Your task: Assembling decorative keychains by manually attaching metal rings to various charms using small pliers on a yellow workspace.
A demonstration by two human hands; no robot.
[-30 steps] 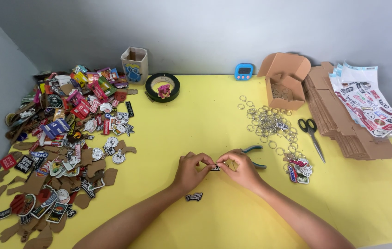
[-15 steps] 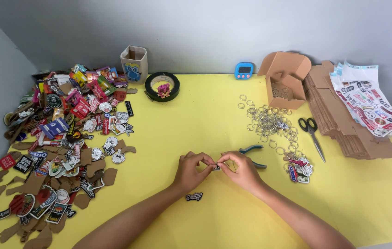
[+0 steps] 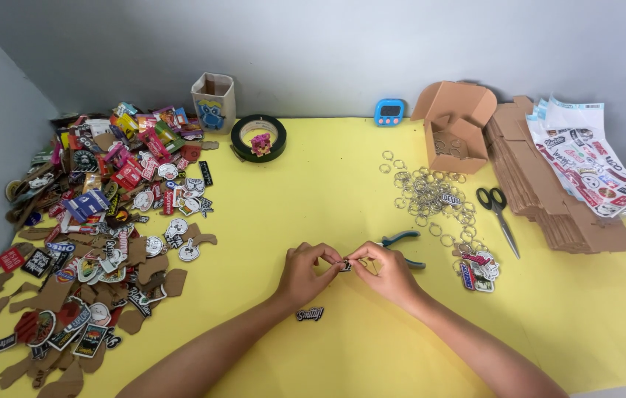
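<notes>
Our left hand [image 3: 304, 271] and right hand [image 3: 385, 270] meet at the middle of the yellow desk [image 3: 327, 184], fingertips pinched narrow on one small dark charm [image 3: 344, 264] held between them, just above the surface. Whether a ring is already threaded on it is too small to tell. Against the pictures of a second ago almost nothing has shifted — the hands sit in the same spot, the same piece between them — so we judge the fiddly joining work is still in hand, not finished.

Just behind our right hand lie the teal-handled pliers [image 3: 403, 239], untouched. In front of our left wrist rests another dark charm [image 3: 310, 315], flat on the desk. Further right is a little heap of finished-looking pieces [image 3: 477, 267], then the scatter of metal rings [image 3: 431, 191], the scissors [image 3: 499, 214] and an open cardboard box [image 3: 454, 125]. Far left spreads the big pile of charms and cardboard backings [image 3: 99, 221] — well apart from the hands.
</notes>
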